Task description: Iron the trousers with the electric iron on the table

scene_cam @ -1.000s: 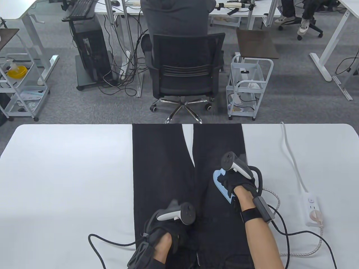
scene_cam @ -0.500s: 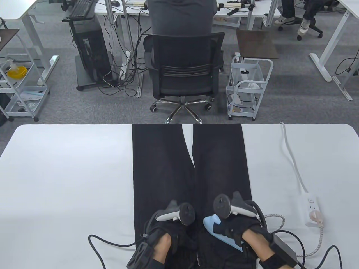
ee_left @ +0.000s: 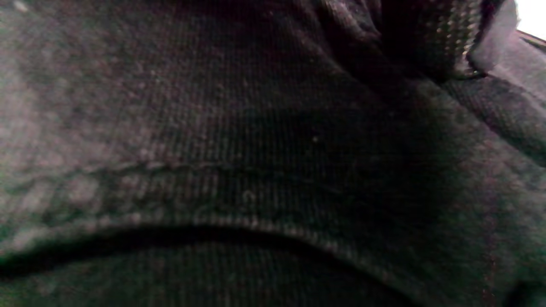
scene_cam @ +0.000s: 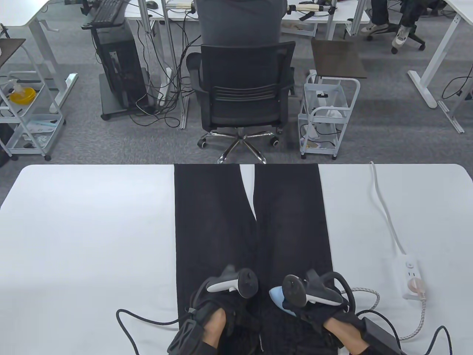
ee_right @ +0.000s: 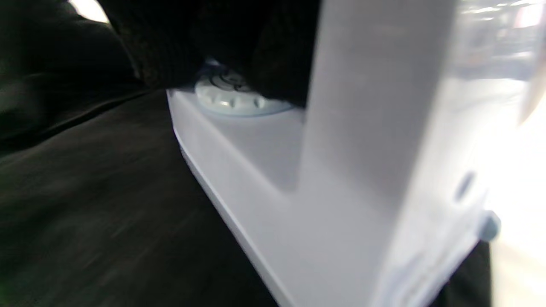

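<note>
Black trousers (scene_cam: 214,222) lie flat on the white table (scene_cam: 92,229), legs pointing to the far edge. My right hand (scene_cam: 321,312) grips the handle of a light blue iron (scene_cam: 278,296), which sits on the right leg's upper part near the front edge, nose pointing left and away. The right wrist view shows the iron's pale body (ee_right: 341,170) against the dark cloth (ee_right: 106,213). My left hand (scene_cam: 225,307) rests on the trousers just left of the iron, its fingers hidden under the tracker. Only close dark fabric (ee_left: 213,149) fills the left wrist view.
A white power strip (scene_cam: 412,277) lies at the right, its white cable (scene_cam: 384,210) running to the far edge. The iron's braided cord (scene_cam: 369,296) loops beside my right wrist. Black glove cables (scene_cam: 140,321) trail at the front. An office chair (scene_cam: 242,92) stands beyond the table.
My right hand drew the iron back along the right trouser leg, from its middle to the upper part near the front edge. The left hand stayed in place.
</note>
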{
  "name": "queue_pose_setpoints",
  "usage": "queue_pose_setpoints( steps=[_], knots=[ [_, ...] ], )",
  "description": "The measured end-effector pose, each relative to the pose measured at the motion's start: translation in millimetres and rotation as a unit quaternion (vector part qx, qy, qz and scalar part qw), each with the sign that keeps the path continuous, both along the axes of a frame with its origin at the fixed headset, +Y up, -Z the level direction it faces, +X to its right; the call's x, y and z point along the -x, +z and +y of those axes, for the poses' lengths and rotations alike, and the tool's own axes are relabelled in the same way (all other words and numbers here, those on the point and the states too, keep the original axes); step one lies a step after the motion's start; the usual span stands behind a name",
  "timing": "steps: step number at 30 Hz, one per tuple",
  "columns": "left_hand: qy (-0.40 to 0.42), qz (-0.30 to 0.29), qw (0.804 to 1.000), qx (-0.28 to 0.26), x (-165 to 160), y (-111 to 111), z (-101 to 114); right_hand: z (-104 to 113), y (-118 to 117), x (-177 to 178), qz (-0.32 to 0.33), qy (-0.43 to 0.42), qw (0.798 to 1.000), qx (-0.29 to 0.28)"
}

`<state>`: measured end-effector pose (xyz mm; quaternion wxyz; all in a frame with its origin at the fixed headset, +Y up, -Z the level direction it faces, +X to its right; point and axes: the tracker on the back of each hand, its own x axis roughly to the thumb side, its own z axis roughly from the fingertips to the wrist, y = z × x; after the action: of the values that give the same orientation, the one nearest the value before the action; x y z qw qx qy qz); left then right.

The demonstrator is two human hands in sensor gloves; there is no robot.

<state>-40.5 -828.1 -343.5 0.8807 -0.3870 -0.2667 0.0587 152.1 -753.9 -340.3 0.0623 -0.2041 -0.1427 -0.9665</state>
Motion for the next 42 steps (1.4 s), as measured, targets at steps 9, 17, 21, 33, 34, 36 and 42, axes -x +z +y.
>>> queue_pose_setpoints(
  steps=[9, 17, 21, 33, 34, 36, 42],
  knots=[
    [0.002, -0.003, 1.000, 0.001, -1, 0, 0, -1, -108, -3, -0.098, 0.000, 0.995, -0.027],
    [0.009, -0.002, 1.000, 0.005, -1, 0, -1, -4, -161, -27, -0.255, -0.019, 0.966, -0.035],
    [0.011, -0.002, 1.000, 0.006, -1, 0, -1, -5, -160, -31, -0.275, -0.042, 0.960, 0.021],
    [0.018, 0.001, 1.000, 0.010, -1, -1, -1, -4, -75, -18, -0.089, -0.084, 0.982, 0.142],
    [0.018, 0.000, 1.000, 0.011, -1, -1, -2, -3, -63, -17, -0.070, -0.077, 0.984, 0.144],
    [0.019, 0.000, 1.000, 0.013, 0, -1, -2, -1, -40, -15, -0.038, -0.055, 0.987, 0.149],
    [0.020, 0.003, 1.000, 0.014, 0, -1, -2, -4, 15, -12, 0.027, -0.065, 0.987, 0.144]
  ],
)
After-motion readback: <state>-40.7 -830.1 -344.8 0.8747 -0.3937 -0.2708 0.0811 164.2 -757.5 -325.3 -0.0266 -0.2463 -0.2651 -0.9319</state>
